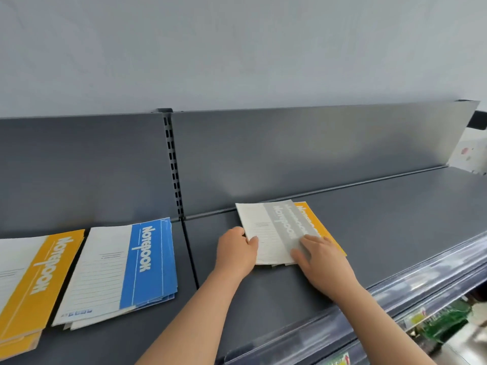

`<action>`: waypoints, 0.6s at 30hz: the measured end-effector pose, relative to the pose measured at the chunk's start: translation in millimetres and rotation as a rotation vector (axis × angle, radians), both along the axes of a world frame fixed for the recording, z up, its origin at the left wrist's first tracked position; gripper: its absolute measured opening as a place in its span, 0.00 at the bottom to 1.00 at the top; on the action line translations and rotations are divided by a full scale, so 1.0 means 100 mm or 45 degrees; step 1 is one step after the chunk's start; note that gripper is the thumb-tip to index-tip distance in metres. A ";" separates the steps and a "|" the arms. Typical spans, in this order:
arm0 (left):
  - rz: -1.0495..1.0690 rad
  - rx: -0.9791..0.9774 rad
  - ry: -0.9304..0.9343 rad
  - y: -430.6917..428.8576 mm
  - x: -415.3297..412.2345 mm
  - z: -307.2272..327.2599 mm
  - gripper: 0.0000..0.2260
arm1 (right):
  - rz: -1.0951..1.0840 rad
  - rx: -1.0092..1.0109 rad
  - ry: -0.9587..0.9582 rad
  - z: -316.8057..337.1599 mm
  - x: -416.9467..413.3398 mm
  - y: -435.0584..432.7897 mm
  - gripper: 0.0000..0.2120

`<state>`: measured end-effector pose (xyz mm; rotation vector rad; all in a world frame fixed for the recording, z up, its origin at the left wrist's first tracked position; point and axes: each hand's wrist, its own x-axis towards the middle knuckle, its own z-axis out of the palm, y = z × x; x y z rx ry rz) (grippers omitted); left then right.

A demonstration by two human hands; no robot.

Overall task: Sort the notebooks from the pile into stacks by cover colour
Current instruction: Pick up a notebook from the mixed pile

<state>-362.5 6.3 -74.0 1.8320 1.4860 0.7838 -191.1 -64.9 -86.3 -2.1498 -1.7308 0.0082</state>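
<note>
A: Left hand [237, 250]?
B: Thumb on top, pinching the left edge of the grey notebook [274, 227], which lies on the shelf [382, 219].
A: Right hand [322, 263]?
B: Fingers nearly straight, resting on its cover; orange notebook [315, 219] beneath.

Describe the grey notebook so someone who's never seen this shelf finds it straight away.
On the dark shelf, look right of the slotted post to the pile the left hand and right hand touch. The grey notebook lies on top; unlike the orange notebook peeking out beneath, its title band is pale grey.
</note>
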 end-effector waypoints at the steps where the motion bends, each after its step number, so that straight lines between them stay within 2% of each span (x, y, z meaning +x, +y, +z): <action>1: 0.084 0.003 0.012 0.02 0.04 -0.01 0.13 | 0.084 0.023 0.008 -0.03 0.02 0.00 0.13; 4: 0.217 -0.033 0.033 0.08 0.08 -0.04 0.09 | 0.223 0.057 0.054 -0.08 0.09 0.01 0.12; 7: 0.288 -0.053 -0.051 0.03 0.06 -0.02 0.05 | 0.216 0.163 0.102 -0.10 0.12 0.02 0.09; 11: 0.350 -0.057 -0.145 -0.06 0.08 0.01 0.06 | 0.090 0.213 0.049 -0.10 0.11 0.05 0.11; 18: 0.421 -0.095 -0.199 -0.12 0.15 0.02 0.10 | 0.236 0.181 0.226 -0.14 0.09 0.08 0.09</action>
